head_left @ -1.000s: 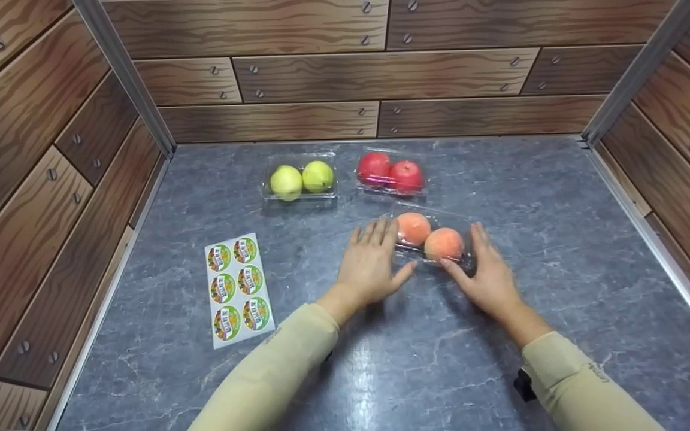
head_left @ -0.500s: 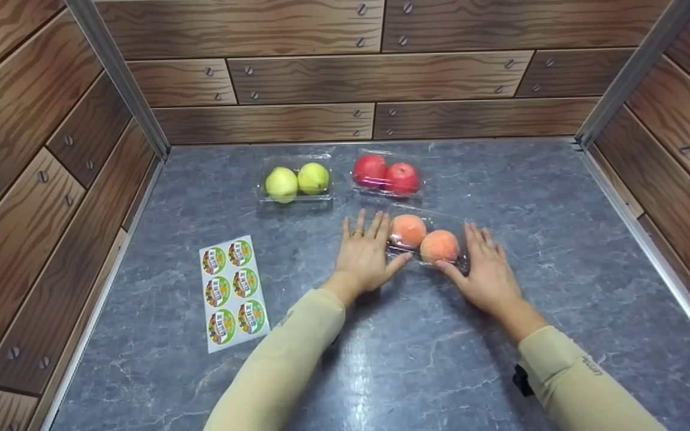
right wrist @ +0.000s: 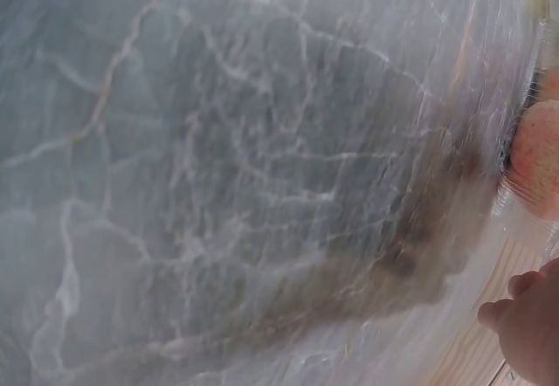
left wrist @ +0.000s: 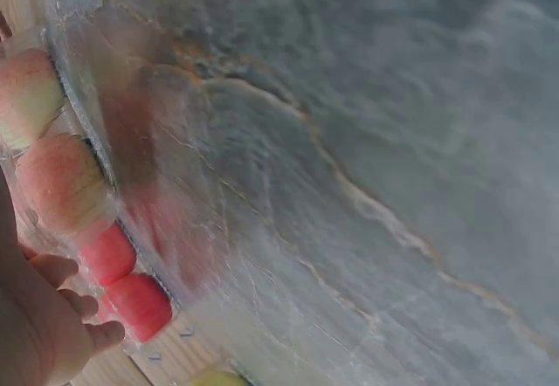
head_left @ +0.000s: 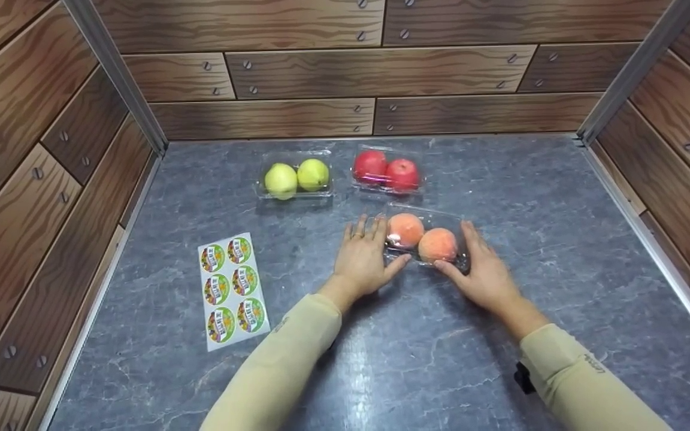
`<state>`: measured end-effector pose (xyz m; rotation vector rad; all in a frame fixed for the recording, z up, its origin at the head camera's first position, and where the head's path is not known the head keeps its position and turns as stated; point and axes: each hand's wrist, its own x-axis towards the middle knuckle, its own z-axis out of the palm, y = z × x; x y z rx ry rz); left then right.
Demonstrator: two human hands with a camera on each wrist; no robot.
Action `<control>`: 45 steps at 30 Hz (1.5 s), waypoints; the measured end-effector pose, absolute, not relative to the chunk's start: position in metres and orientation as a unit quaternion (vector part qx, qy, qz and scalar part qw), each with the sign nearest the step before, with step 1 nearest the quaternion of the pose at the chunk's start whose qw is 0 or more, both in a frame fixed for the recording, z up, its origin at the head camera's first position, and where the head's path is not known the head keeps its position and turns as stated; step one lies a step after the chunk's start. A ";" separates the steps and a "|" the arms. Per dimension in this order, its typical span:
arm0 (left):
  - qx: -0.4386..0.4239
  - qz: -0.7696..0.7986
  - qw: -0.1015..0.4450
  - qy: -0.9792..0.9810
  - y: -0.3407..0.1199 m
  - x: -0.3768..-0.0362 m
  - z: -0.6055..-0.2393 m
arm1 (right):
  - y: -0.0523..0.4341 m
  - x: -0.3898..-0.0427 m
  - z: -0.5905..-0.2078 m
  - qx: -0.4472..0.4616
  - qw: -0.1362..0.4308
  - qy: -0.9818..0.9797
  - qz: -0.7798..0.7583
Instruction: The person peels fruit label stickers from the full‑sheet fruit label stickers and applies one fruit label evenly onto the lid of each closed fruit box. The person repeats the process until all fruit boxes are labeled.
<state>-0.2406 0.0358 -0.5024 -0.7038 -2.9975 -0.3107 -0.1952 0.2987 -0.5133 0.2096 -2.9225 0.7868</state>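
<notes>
Two peaches (head_left: pixel 438 245) sit in a clear plastic clamshell box (head_left: pixel 435 211) in the middle of the table in the head view. My left hand (head_left: pixel 362 260) lies at the box's left end, fingers straight and pointing away, thumb along the front edge. At the right end is my right hand (head_left: pixel 486 275), fingers extended along the side and thumb at the front corner by the nearer peach. The left wrist view shows the peaches (left wrist: pixel 65 181) beside curled-looking fingertips (left wrist: pixel 105 334). One peach (right wrist: pixel 537 159) shows at the right edge of the right wrist view, above that hand's fingertips (right wrist: pixel 493 314).
Behind stand a clear box with two green pears (head_left: pixel 281 181) and another with two red apples (head_left: pixel 402 175). A sheet of round fruit stickers (head_left: pixel 231 293) lies to the left. Wood-patterned walls (head_left: pixel 297 75) enclose the grey marbled table (head_left: pixel 405 359) at the back and sides.
Both hands stay at the ends of the peach box. The left hand's fingers spread at half a second ago and are slightly closer together now. The camera view shifts a little.
</notes>
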 end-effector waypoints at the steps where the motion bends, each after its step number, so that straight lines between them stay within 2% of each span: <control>1: -0.227 -0.098 0.026 -0.969 0.034 -0.239 -0.502 | 0.298 -0.195 -0.513 0.072 0.052 -0.961 0.262; 7: -0.225 -0.093 0.031 -0.969 0.022 -0.233 -0.499 | 0.290 -0.199 -0.514 0.093 0.051 -0.955 0.276; 17: -0.221 -0.106 0.074 -0.967 -0.003 -0.226 -0.503 | 0.272 -0.206 -0.515 0.122 0.048 -0.951 0.282; 28: -0.202 -0.116 0.086 -0.969 -0.021 -0.216 -0.506 | 0.256 -0.210 -0.516 0.135 0.032 -0.947 0.289; 45: -0.184 -0.121 0.116 -0.969 -0.030 -0.206 -0.511 | 0.249 -0.211 -0.520 0.138 0.008 -0.942 0.304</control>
